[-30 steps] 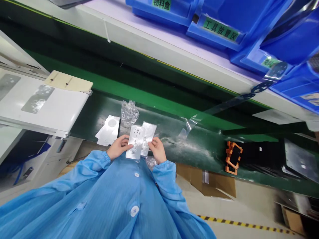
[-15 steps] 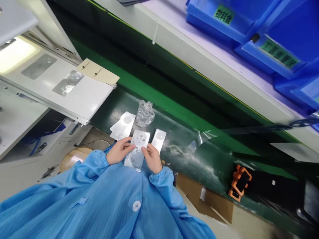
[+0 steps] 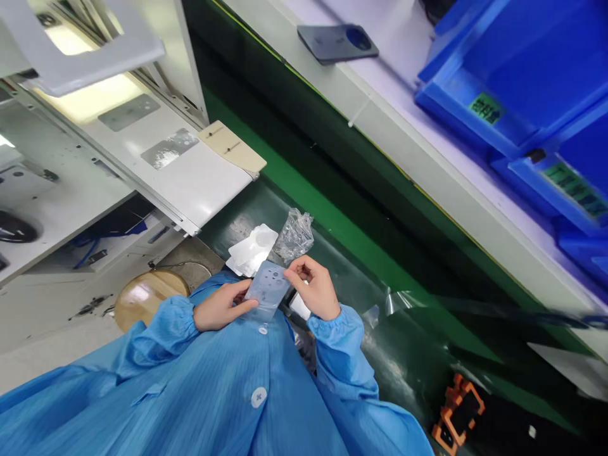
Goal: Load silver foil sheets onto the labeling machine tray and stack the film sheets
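My left hand point(image 3: 219, 306) grips the lower left edge of a thin grey phone back plate point(image 3: 266, 290) with round camera holes. My right hand point(image 3: 314, 289) pinches the plate's top right corner, fingers curled together. Both hands hold it close to my blue coat, over the near edge of the dark green bench point(image 3: 361, 329). A second white plate point(image 3: 299, 306) lies under my right hand, mostly hidden. A stack of white plates point(image 3: 251, 250) and a crumpled clear film point(image 3: 294, 235) lie just beyond my hands.
A white machine table point(image 3: 190, 180) with a tan flap juts in at the left. Blue bins point(image 3: 517, 76) and a dark phone cover point(image 3: 337, 43) sit on the far shelf. A clear tape strip point(image 3: 475, 307) and an orange fixture point(image 3: 456, 411) are to the right. A wooden stool point(image 3: 145, 297) stands below left.
My head has swung left, so everything shifts right in view. My right hand moved from the plate's right side up to its top corner, now covering the second plate.
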The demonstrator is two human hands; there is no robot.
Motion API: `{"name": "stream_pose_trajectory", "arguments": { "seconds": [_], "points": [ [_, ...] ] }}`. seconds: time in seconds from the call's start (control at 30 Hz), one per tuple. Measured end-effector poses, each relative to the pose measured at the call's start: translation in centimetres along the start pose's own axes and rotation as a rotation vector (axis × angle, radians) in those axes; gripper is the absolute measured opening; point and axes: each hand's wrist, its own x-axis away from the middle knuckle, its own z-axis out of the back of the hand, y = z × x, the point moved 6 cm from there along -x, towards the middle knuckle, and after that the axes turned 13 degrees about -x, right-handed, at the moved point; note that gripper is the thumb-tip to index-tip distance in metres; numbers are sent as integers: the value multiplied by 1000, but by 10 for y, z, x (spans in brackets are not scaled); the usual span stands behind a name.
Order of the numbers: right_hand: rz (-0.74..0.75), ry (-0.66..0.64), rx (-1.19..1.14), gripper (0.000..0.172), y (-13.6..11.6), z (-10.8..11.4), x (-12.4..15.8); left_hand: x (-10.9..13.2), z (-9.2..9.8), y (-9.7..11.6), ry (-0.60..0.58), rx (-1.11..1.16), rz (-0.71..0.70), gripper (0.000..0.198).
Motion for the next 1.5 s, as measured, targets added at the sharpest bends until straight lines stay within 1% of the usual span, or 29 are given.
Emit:
{"name": "stream_pose_trajectory", "arguments": {
  "seconds": [0.07,0.1,0.13,0.2,0.27,0.33,0.4,0.43,0.5,0.57,0.63,0.7,0.73,0.8,0.87,0.9,0.93,1.0,1.13,1.3,1.4,1.47,1.5],
  "points": [
    [41,-96,137,22,-17,-7,-22,0,6,1,10,92,-15,27],
    [66,-121,195,23,-23,-11,-34,0,10,-1,16,159,-19,27],
    [98,-118,236,24,-27,-15,-48,1,17,-5,42,229,-16,28],
    [163,-41,243,24,-31,-24,-83,5,34,-19,106,335,6,32],
    [188,91,145,26,-24,-36,-127,17,58,-42,211,366,54,39],
    [145,192,39,28,-8,-58,-176,39,87,-71,380,343,133,46],
    [79,225,68,26,11,-85,-221,72,115,-101,582,318,238,53],
    [63,239,129,24,19,-98,-239,89,126,-114,653,322,292,56],
    [58,273,285,20,29,-119,-267,121,143,-132,755,342,364,60],
    [72,308,416,19,32,-131,-281,143,154,-141,809,363,402,63],
    [115,331,509,20,30,-138,-284,154,160,-144,836,381,420,65],
    [204,343,590,27,24,-148,-278,156,164,-144,850,397,426,67],
    [257,328,631,32,21,-156,-273,155,165,-144,854,399,428,68],
    [343,220,705,38,21,-181,-261,150,166,-144,852,393,429,70],
    [392,59,769,42,29,-211,-249,146,167,-146,842,384,430,71],
    [403,3,800,42,34,-224,-245,144,167,-146,834,383,429,71],
    [402,-31,828,43,39,-234,-243,143,167,-146,828,383,428,71],
    [381,-51,868,43,48,-245,-244,142,167,-147,812,386,422,69],
    [362,-54,901,41,53,-246,-257,141,167,-149,803,393,416,67],
    [352,-44,904,41,45,-243,-267,140,165,-153,814,429,411,63],
    [360,-48,799,42,30,-244,-256,134,164,-143,771,441,369,56],
    [355,-122,616,42,20,-243,-239,125,162,-130,712,445,318,53],
    [323,-195,505,40,16,-242,-228,118,160,-123,678,448,286,51]
  ]
}}
